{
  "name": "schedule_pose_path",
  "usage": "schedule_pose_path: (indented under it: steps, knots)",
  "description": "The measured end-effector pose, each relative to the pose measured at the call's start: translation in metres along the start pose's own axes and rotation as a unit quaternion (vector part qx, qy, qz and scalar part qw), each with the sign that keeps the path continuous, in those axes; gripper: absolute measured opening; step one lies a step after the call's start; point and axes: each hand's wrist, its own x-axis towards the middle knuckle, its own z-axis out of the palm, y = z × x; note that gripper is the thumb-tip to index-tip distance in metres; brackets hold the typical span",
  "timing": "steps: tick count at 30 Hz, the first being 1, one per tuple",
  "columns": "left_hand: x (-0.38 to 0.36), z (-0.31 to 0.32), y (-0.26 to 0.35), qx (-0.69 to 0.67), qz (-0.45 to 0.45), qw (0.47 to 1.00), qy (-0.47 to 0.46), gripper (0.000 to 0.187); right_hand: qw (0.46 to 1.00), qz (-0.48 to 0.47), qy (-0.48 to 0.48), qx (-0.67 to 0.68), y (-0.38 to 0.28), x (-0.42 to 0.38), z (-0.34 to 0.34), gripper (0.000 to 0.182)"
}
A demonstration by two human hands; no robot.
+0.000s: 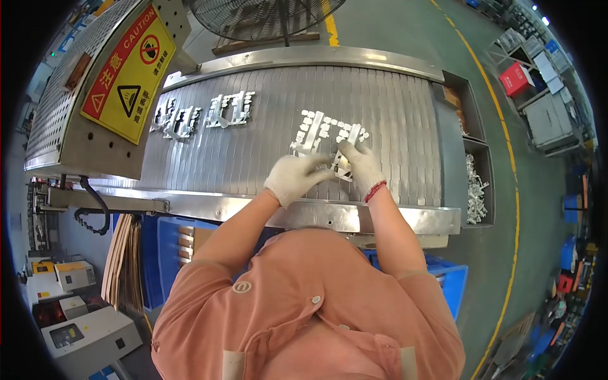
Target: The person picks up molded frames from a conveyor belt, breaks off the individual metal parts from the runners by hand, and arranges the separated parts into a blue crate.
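Shirt (285,297) runs off below; gloved hands (292,178) (364,166) partly hide a seemingly metal part (342,168).

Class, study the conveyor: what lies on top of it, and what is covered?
Shiny metal parts lie on the conveyor. The left hand and right hand partly cover the nearest cluster; the machine box hides whatever is behind it at left.

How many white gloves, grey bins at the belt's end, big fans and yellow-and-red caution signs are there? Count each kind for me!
White gloves: 2
Grey bins: 2
Big fan: 1
Caution sign: 1
Total: 6
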Motion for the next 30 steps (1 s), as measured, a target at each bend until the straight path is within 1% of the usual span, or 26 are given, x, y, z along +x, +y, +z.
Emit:
schedule_pose_path:
  steps: [1, 2, 4, 5, 7, 9, 10, 11, 14, 15, 17, 18, 20, 21, 24, 25, 26, 28, 29, 30]
  knots:
    - [-0.003, 0.0, -0.008, 0.015, 0.026, 0.999, 0.043, 0.052, 1.0, -0.001, 0.0, 0.017, 0.003, 0.0, -0.001, 0.057]
    - [-0.005, -0.001, -0.016, -0.043, -0.031, 0.995, 0.086, 0.055, 1.0, -0.004, -0.005, 0.002, 0.008, 0.001, -0.004, 0.057]
    - [0.001, -0.023, -0.005, -0.155, -0.138, 0.963, 0.172, 0.061, 0.999, -0.015, -0.013, -0.025, 0.014, 0.006, -0.011, 0.057]
    - [0.01, -0.024, -0.01, -0.141, -0.141, 0.955, 0.218, 0.064, 0.999, -0.022, -0.009, -0.033, 0.016, 0.005, -0.011, 0.06]
    - [0.032, -0.022, -0.026, -0.112, -0.146, 0.932, 0.313, 0.07, 0.999, -0.022, -0.014, -0.033, 0.011, 0.001, -0.008, 0.059]
    - [0.044, -0.024, -0.039, -0.178, -0.214, 0.948, 0.155, 0.074, 0.999, -0.03, -0.013, -0.032, 0.004, -0.007, 0.001, 0.057]
    - [0.045, -0.035, -0.025, -0.209, -0.244, 0.944, 0.073, 0.077, 0.999, -0.038, -0.007, -0.032, 0.0, -0.014, 0.007, 0.056]
    - [0.041, -0.043, -0.009, -0.179, -0.254, 0.95, -0.02, 0.077, 0.998, -0.046, -0.001, -0.03, -0.002, -0.018, 0.012, 0.054]
    - [0.042, -0.037, -0.005, -0.168, -0.218, 0.961, 0.001, 0.075, 0.998, -0.051, -0.02, -0.008, 0.002, -0.016, 0.013, 0.051]
    - [0.042, -0.032, -0.001, -0.138, -0.205, 0.969, 0.021, 0.075, 0.997, -0.059, -0.005, -0.041, -0.001, -0.019, 0.014, 0.051]
    - [0.044, -0.017, -0.01, -0.123, -0.191, 0.972, 0.052, 0.075, 0.991, -0.076, 0.027, -0.108, -0.009, -0.025, 0.016, 0.051]
    - [0.049, -0.016, -0.01, -0.115, -0.18, 0.975, 0.069, 0.076, 0.99, -0.081, 0.026, -0.112, -0.01, -0.022, 0.014, 0.052]
    - [0.056, -0.024, -0.016, -0.207, -0.226, 0.952, 0.023, 0.083, 0.989, -0.085, 0.022, -0.122, -0.005, -0.019, 0.006, 0.052]
    - [0.058, -0.029, -0.019, -0.252, -0.25, 0.935, 0.0, 0.087, 0.993, -0.078, 0.012, -0.092, 0.0, -0.019, 0.002, 0.052]
    - [0.066, -0.028, -0.036, -0.202, -0.299, 0.933, 0.0, 0.095, 0.998, -0.057, -0.008, -0.016, 0.006, -0.013, -0.006, 0.052]
    - [0.069, -0.02, -0.044, -0.183, -0.26, 0.948, 0.025, 0.1, 0.999, -0.041, -0.008, 0.001, 0.005, -0.016, -0.006, 0.051]
    - [0.07, -0.013, -0.054, -0.166, -0.247, 0.953, 0.055, 0.1, 1.0, -0.024, -0.007, 0.018, 0.005, -0.019, -0.006, 0.051]
    - [0.073, -0.006, -0.061, -0.134, -0.219, 0.959, 0.117, 0.101, 0.998, -0.025, -0.005, 0.055, 0.0, -0.024, -0.007, 0.049]
    - [0.076, -0.005, -0.065, -0.196, -0.224, 0.953, 0.062, 0.099, 0.997, -0.026, -0.005, 0.073, -0.001, -0.025, -0.007, 0.048]
    - [0.078, -0.012, -0.054, -0.256, -0.228, 0.939, 0.008, 0.097, 0.996, -0.027, -0.013, 0.081, 0.001, -0.023, -0.009, 0.048]
